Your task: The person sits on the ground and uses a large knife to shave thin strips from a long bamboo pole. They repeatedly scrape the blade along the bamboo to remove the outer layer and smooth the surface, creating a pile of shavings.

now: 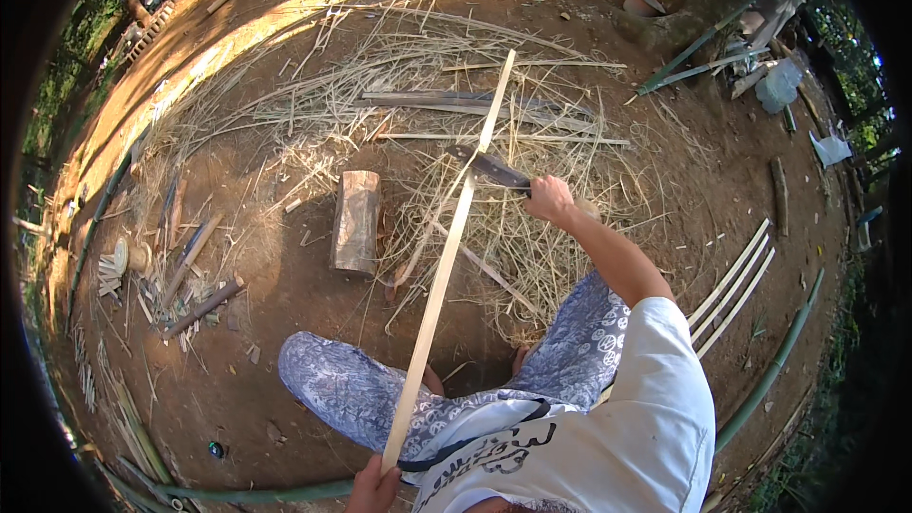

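- One bare earth yard point(285, 304), brown and packed, carries everything on view; straight edges bend toward the rim of the picture.
- Dry straw-like shavings point(399, 104) lie spread over the upper middle of the ground, thickest around the blade.
- A long pale bamboo strip point(446, 256) runs slantwise from the lower middle up to the upper middle, crossing above the person's patterned trouser leg.
- A short log block point(356, 220) lies on the ground just left of the strip, apart from it.
- Three pale split slats point(733, 285) lie side by side on the ground, right of the person.
- A dark knife point(494, 169) meets the strip about two thirds up its length, blade touching it.
- Right hand point(551, 198): fingers closed around the knife handle, arm stretched forward.
- Left hand point(375, 489): fingers wrapped on the strip's near end, at the lower edge and partly cut off.
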`<state>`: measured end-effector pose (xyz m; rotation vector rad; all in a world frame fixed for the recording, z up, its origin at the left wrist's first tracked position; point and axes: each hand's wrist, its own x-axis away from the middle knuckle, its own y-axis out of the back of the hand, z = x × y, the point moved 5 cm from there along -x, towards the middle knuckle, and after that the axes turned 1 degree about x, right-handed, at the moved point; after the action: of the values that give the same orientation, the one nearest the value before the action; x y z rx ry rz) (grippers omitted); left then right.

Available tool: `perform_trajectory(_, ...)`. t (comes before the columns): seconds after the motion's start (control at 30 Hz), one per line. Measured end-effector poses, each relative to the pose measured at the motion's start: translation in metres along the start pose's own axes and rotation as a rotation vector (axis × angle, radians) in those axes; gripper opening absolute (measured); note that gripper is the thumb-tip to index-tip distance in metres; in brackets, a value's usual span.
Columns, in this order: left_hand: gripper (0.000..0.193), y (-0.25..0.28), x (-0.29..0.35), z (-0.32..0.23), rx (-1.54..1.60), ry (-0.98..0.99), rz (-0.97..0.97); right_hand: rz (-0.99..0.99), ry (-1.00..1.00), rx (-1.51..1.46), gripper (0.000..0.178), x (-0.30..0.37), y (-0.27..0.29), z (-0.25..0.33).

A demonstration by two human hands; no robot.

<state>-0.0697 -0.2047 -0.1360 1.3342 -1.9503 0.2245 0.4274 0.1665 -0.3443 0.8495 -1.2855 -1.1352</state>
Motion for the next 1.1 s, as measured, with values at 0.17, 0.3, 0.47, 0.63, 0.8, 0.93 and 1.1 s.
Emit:
perform_trajectory(0.17,0.018,0.019,0.014,0.005,-0.146,0.003,-0.003,0.083,-0.075,-0.12,0.034,0.021,-0.014,-0.009)
perform_trajectory(0.3,0.018,0.021,0.0,0.009,-0.228,-0.08,-0.05,0.193,-0.005,-0.016,0.027,0.037,0.003,0.04)
perform_trajectory(0.47,0.02,0.024,-0.012,0.017,-0.152,-0.001,-0.093,0.358,0.668,0.172,0.019,0.09,-0.016,0.114)
perform_trajectory(0.63,0.019,0.035,0.019,0.074,-0.398,0.225,-0.097,0.036,-0.189,0.228,0.024,-0.056,-0.011,-0.046)
perform_trajectory(0.8,0.021,0.026,0.015,0.101,-0.267,0.048,-0.241,-0.096,-0.209,0.064,0.027,-0.036,0.011,-0.076)
perform_trajectory(0.93,0.022,0.033,-0.008,0.047,-0.028,0.147,-0.082,0.085,-0.006,0.043,0.028,0.013,0.004,-0.015)
perform_trajectory(1.1,0.025,0.056,-0.018,0.032,-0.19,-0.049,-0.097,0.034,0.215,0.012,0.028,0.042,-0.004,0.038)
